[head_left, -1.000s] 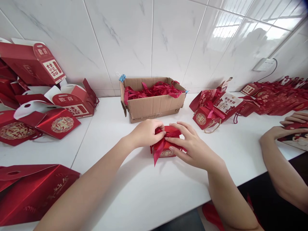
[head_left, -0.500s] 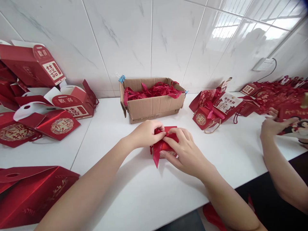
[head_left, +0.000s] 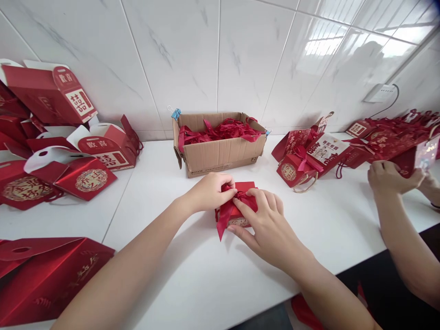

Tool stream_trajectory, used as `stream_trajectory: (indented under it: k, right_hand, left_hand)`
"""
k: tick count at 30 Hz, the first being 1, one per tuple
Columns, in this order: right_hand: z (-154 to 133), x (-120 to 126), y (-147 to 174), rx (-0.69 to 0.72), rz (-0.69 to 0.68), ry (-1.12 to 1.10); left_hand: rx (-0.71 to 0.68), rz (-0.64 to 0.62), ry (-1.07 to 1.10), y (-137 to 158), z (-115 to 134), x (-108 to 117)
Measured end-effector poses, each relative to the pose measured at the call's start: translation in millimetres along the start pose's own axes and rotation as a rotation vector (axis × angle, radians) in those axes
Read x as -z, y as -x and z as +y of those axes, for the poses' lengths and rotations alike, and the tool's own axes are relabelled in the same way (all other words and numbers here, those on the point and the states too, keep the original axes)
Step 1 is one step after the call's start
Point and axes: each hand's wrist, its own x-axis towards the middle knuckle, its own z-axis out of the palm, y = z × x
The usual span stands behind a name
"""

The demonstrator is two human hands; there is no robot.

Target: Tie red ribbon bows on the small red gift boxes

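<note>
A small red gift box [head_left: 248, 185] with a gold-printed front sits on the white table in front of me. Across its top runs a red ribbon [head_left: 225, 216], gathered at a knot, with one pointed tail hanging over the front. My left hand [head_left: 213, 191] pinches the ribbon on the left of the knot. At the right, my right hand [head_left: 266, 219] has its index finger by the knot and its other fingers curled over the ribbon's right side. Its thumb rests low at the box's front. The curled fingertips are partly hidden.
Behind the box stands a cardboard box [head_left: 223, 158] of red ribbons, with blue clips. Red gift boxes [head_left: 91, 178] are piled at left, and a large one [head_left: 51, 279] lies nearer. More boxes [head_left: 297, 169] stand at right, beside a co-worker's hands [head_left: 392, 178] holding a red box.
My right hand's fingers have shifted slightly right and down, showing more of the knot and box front. My left hand keeps its pinch. The co-worker's box has turned and moved.
</note>
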Motion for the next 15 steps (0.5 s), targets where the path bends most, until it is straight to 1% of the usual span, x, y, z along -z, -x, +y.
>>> stream_trajectory:
  k: [9,15]
  right_hand:
    - [0.6,2.3,-1.8,0.023,-0.054,-0.013]
    - [1.3,1.8,-2.0,0.073,-0.057,0.021]
  left_hand:
    - [-0.014,0.041,-0.022,-3.5,-1.7,-3.7]
    - [-0.027,0.034,-0.013,-3.2,-1.6,-4.7]
